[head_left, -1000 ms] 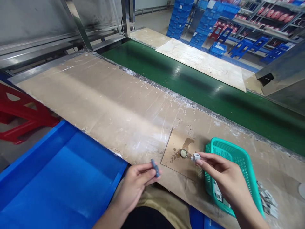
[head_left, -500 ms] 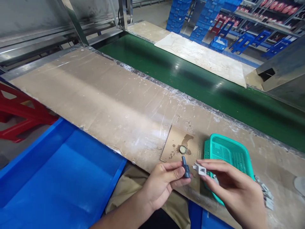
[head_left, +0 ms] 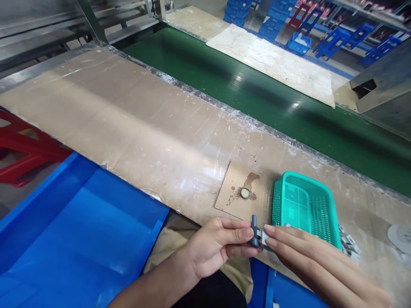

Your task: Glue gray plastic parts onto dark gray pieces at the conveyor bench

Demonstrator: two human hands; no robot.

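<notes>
My left hand (head_left: 218,246) pinches a small dark grey-blue peg-shaped part (head_left: 254,231) between thumb and fingers. My right hand (head_left: 308,256) holds a small white plastic piece (head_left: 264,240) pressed against that peg; the two parts touch at the near edge of the brown work table (head_left: 144,124). Just beyond the hands, a small round metal disc (head_left: 245,193) lies on a thin brown board (head_left: 240,192). A teal mesh basket (head_left: 305,205) stands to the right of it, next to my right hand.
A blue bin (head_left: 73,239) sits low at the left, a red plastic stool (head_left: 22,149) beyond it. A green conveyor belt (head_left: 257,102) runs behind the table. Several small white parts (head_left: 348,246) lie right of the basket. Blue crates (head_left: 282,17) are stacked far back.
My hands have come together: the peg and the white piece, apart a second ago, now touch. Both hands moved nearer the table's front edge, and the view tilted downward.
</notes>
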